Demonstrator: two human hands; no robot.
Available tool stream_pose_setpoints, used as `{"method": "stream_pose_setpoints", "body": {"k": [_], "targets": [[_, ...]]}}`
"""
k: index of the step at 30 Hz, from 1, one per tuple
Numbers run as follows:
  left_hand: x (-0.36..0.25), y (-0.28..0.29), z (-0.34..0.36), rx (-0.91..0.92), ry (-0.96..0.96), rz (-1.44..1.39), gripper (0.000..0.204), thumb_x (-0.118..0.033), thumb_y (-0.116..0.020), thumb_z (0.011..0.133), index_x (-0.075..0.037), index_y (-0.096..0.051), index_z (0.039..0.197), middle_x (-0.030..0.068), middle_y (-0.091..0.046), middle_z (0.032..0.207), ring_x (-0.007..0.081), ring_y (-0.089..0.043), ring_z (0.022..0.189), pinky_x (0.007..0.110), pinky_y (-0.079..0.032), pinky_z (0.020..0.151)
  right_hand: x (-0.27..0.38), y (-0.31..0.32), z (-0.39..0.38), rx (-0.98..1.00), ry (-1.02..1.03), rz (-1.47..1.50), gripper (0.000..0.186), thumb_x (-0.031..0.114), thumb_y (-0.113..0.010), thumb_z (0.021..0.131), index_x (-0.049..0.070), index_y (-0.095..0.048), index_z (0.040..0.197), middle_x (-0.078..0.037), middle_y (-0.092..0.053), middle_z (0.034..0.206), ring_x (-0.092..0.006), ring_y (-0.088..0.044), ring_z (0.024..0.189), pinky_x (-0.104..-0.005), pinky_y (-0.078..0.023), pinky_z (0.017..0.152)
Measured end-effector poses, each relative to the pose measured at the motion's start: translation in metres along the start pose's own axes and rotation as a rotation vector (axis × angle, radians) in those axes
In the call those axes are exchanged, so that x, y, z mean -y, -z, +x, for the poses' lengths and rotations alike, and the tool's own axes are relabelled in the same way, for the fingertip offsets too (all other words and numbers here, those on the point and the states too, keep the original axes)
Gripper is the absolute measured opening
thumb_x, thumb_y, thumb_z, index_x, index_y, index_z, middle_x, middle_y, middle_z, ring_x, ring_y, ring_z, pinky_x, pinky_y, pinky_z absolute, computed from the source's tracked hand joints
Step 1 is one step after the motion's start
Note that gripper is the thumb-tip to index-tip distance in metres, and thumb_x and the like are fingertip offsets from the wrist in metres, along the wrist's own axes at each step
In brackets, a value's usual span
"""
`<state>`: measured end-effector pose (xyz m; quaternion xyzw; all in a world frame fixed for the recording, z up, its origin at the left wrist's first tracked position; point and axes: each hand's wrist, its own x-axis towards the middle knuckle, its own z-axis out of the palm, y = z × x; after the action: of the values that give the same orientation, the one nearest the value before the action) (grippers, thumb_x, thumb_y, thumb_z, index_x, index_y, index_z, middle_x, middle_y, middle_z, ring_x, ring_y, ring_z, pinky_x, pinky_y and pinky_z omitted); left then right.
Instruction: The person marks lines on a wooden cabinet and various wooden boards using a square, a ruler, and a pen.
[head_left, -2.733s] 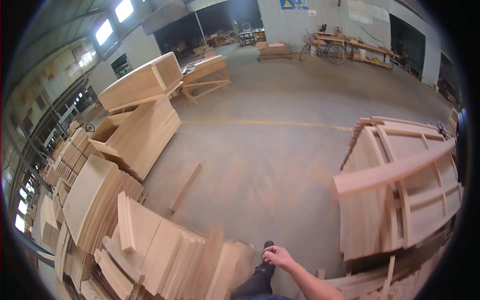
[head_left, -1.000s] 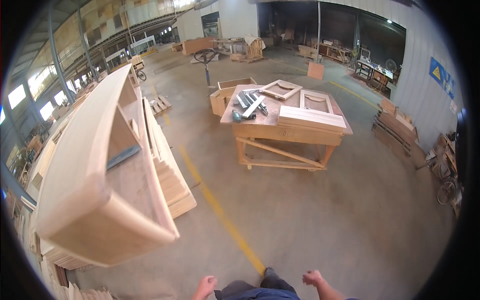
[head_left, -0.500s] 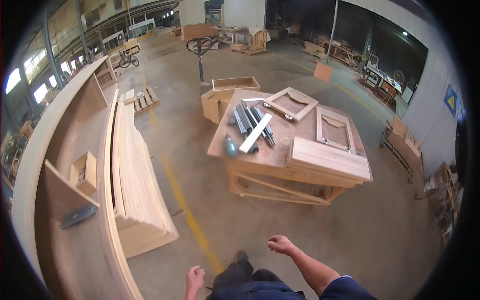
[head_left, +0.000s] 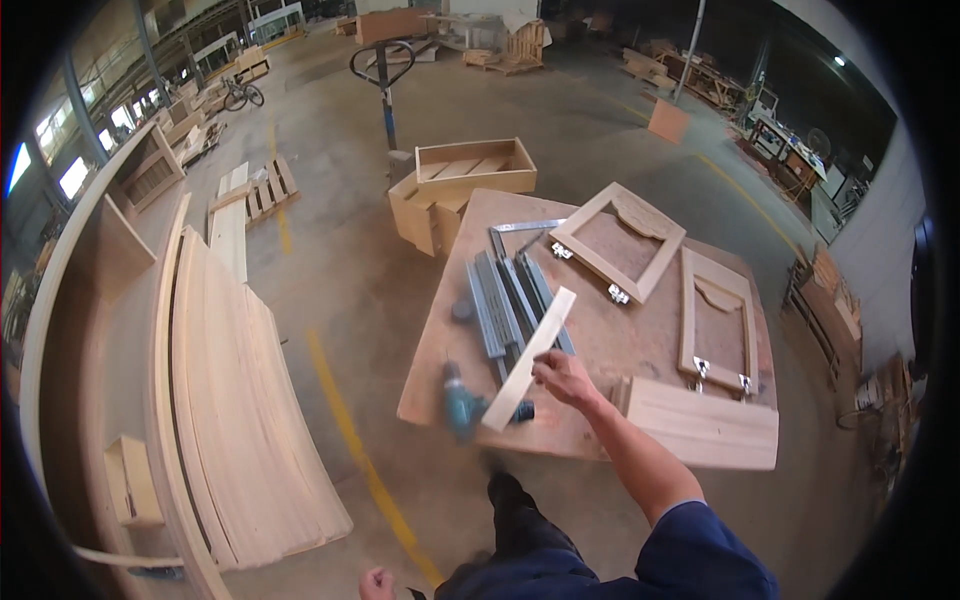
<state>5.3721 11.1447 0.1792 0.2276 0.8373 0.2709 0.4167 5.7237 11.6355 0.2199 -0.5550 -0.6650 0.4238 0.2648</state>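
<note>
My right hand (head_left: 565, 378) reaches over the workbench (head_left: 425, 375), its curled fingers closed at the right edge of a pale wooden strip (head_left: 528, 362). The strip lies aslant over metal drawer slides (head_left: 495, 300) and partly across a teal cordless drill (head_left: 459, 402). A metal square (head_left: 530, 225) lies behind the slides. Low at the bottom edge is my left hand (head_left: 377, 583), partly cut off, its fingers curled with nothing visible in them. Two wooden frames with hinges, a far frame (head_left: 572, 240) and a right frame (head_left: 688, 320), rest on the bench beside stacked boards (head_left: 705, 422).
To the left stand a long wooden cabinet carcass (head_left: 110, 290) and a stack of wood panels (head_left: 245, 400). Behind the bench are an open drawer box (head_left: 475, 182) and a pallet jack handle (head_left: 386, 100). A pallet (head_left: 270, 190) lies on the floor.
I have come closer to the bench. My right hand has moved forward from beside my body to the wooden strip. My left hand has dropped lower in view.
</note>
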Motion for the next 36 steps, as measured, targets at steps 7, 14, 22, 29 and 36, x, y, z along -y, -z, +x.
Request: {"method": "stream_pose_setpoints", "body": {"k": [7,14,22,29,36], "targets": [[-0.123,-0.022,0.055,0.066,0.051,0.224,0.042,-0.018,-0.069,0.093,0.001,-0.064,0.131,0.0271,-0.069,0.121,0.0393,-0.066,0.116,0.046,-0.05,0.102,0.025,0.004,0.28,-0.19,0.052,-0.331,0.035,0.031,-0.059,0.093,0.006,-0.072,0.113,-0.024,-0.073,0.105,-0.0419,-0.069,0.103,-0.0491,-0.054,0.092],[-0.235,-0.037,0.117,0.021,0.033,0.117,0.032,-0.014,-0.062,0.099,0.003,-0.065,0.126,0.0257,-0.069,0.118,0.0358,-0.067,0.115,0.042,-0.052,0.1,-0.018,-0.023,0.425,-0.149,-0.08,-0.713,0.037,0.03,-0.068,0.087,0.003,-0.073,0.111,-0.024,-0.074,0.106,-0.0397,-0.07,0.105,-0.0475,-0.054,0.094],[-0.264,-0.063,0.197,0.027,-0.032,-0.242,0.036,-0.013,-0.07,0.094,0.004,-0.064,0.126,0.0143,-0.074,0.11,0.0186,-0.072,0.1,0.033,-0.056,0.09,0.049,-0.009,0.453,-0.008,-0.169,-0.318,0.032,0.03,-0.072,0.078,-0.002,-0.074,0.085,-0.02,-0.074,0.082,-0.033,-0.074,0.08,-0.0431,-0.057,0.078],[-0.316,-0.111,0.235,0.216,-0.213,-0.096,0.039,-0.009,-0.069,0.096,0.004,-0.059,0.131,0.0178,-0.072,0.115,0.0246,-0.07,0.109,0.035,-0.054,0.098,0.071,0.02,0.321,0.148,0.062,-0.388,0.031,0.015,-0.07,0.081,0.003,-0.074,0.11,-0.019,-0.075,0.095,-0.0268,-0.074,0.089,-0.0385,-0.059,0.085],[-0.313,-0.122,0.221,0.377,-0.294,-0.293,0.039,-0.026,-0.052,0.107,0.001,-0.057,0.135,0.0148,-0.068,0.122,0.0314,-0.064,0.115,0.046,-0.049,0.105,0.083,-0.009,0.145,0.445,0.306,-0.443,0.039,0.028,-0.076,0.079,0.008,-0.066,0.111,-0.016,-0.065,0.102,-0.0374,-0.065,0.099,-0.047,-0.055,0.083]]}}
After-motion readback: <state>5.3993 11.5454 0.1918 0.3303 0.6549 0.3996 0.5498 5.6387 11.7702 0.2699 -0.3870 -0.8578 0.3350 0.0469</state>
